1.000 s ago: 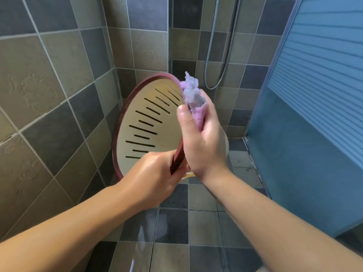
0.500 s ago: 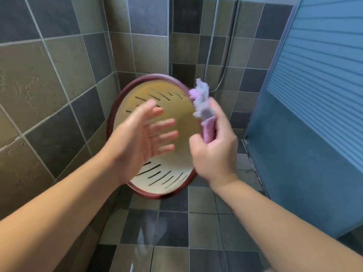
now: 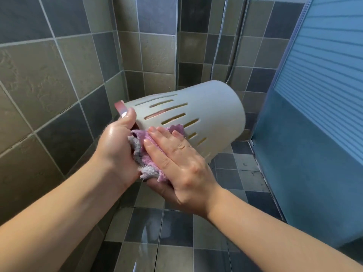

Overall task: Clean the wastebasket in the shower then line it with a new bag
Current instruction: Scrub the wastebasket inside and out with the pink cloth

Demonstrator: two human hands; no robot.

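Observation:
A cream wastebasket (image 3: 212,107) with slotted sides and a dark red rim is held on its side in the air, its closed base pointing away to the right. My left hand (image 3: 115,146) grips the rim at the basket's near end. My right hand (image 3: 176,161) lies flat with fingers extended, pressing a purple and grey cloth (image 3: 146,154) against the basket's outer wall near the rim. The basket's opening faces my left hand and is hidden.
Tiled walls close in on the left and behind. A shower hose (image 3: 216,46) hangs on the back wall. A blue frosted shower door (image 3: 314,124) stands at the right. The tiled floor (image 3: 176,232) below is wet.
The basket has turned from opening-toward-me to lying sideways with its outer wall up. My left hand, open half a second ago, now grips the rim. The cloth moved from the rim onto the outside wall.

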